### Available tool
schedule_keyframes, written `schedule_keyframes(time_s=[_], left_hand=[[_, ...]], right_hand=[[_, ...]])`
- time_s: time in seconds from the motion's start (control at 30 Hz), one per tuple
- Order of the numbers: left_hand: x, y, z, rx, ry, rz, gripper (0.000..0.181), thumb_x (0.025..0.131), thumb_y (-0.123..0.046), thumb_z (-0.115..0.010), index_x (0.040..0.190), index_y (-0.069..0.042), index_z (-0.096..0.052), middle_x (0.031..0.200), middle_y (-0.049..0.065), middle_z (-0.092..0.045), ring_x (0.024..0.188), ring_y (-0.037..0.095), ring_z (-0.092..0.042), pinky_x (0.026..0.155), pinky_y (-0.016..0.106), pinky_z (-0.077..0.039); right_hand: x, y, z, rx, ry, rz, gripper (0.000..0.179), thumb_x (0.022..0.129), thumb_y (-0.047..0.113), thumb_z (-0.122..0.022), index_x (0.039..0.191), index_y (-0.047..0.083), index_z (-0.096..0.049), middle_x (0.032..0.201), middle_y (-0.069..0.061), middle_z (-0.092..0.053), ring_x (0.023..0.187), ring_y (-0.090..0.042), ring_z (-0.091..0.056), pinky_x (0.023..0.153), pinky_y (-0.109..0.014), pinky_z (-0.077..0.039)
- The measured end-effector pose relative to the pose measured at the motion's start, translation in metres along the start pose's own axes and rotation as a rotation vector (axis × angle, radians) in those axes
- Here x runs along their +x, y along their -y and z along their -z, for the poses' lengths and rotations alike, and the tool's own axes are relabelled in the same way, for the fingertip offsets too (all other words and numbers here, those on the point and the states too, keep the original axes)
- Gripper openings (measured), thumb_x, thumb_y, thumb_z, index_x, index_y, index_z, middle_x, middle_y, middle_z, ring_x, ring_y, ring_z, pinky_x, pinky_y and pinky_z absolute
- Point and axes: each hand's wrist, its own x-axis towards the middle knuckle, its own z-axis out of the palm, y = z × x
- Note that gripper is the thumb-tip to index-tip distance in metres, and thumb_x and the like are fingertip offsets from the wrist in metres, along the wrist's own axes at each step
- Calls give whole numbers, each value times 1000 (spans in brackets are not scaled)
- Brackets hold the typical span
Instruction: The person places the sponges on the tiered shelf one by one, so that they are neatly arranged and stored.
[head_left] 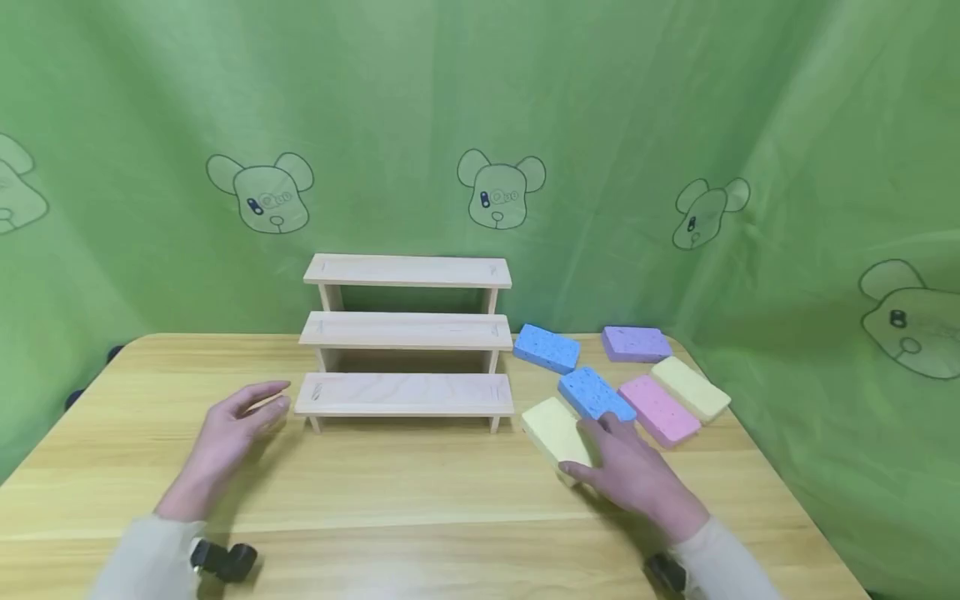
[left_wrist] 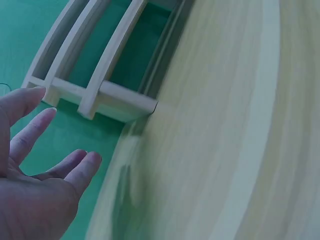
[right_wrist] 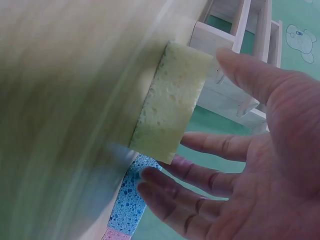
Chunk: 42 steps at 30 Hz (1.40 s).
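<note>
A pale yellow sponge [head_left: 551, 429] lies flat on the wooden table, right of the three-tier wooden shelf [head_left: 405, 393]. My right hand [head_left: 633, 471] hovers over its right end, thumb along the near side and fingers toward the neighbouring blue sponge [head_left: 592, 390]. In the right wrist view, the thumb and spread fingers [right_wrist: 215, 142] stand around the yellow sponge [right_wrist: 172, 100] without visibly pinching it. To the left of the shelf, my left hand [head_left: 228, 433] is held above the table with relaxed fingers, holding nothing. The left wrist view shows those fingers [left_wrist: 32, 135] apart, beside the shelf's end.
Behind and right of the right hand lie a pink sponge [head_left: 660, 410], another yellow sponge [head_left: 692, 388], a purple sponge [head_left: 636, 343] and a second blue sponge [head_left: 547, 348]. A green curtain [head_left: 390, 125] with bear outlines hangs behind the table [head_left: 375, 517] and along its right side.
</note>
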Motion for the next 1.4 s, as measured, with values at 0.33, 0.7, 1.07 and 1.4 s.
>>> schedule_keyframes(time_s=[0.33, 0.7, 1.07, 1.4], left_hand=[[15, 6, -26, -210, 19, 54, 55, 99, -25, -63, 142, 4, -45, 148, 18, -39, 109, 5, -58, 105, 29, -44], [21, 8, -27, -291, -5, 109, 48, 97, -12, -63, 139, 6, -47, 146, 21, -39, 104, 5, -59, 104, 30, -46], [23, 11, -28, -411, 45, 124, 47, 96, -8, -63, 138, 5, -49, 152, 22, -32, 110, 10, -60, 102, 29, -47], [23, 12, -29, -466, 41, 148, 49, 95, -7, -65, 139, 7, -47, 155, 20, -28, 106, 8, -62, 101, 29, -48]], right_hand=[[2, 1, 0, 56, 9, 12, 80, 81, 46, -77, 138, -2, -49, 122, -27, -52, 105, -44, -57, 89, -61, -52], [1, -2, -3, 77, 16, 39, 82, 78, 34, -82, 140, -4, -46, 123, -27, -51, 105, -40, -57, 91, -58, -52], [1, -11, 5, 99, -1, 82, 78, 80, 29, -81, 141, -5, -46, 125, -24, -51, 109, -40, -56, 96, -60, -49], [4, -24, 17, 145, -71, 112, 75, 83, 27, -79, 141, -5, -45, 138, -29, -44, 126, -47, -43, 106, -63, -37]])
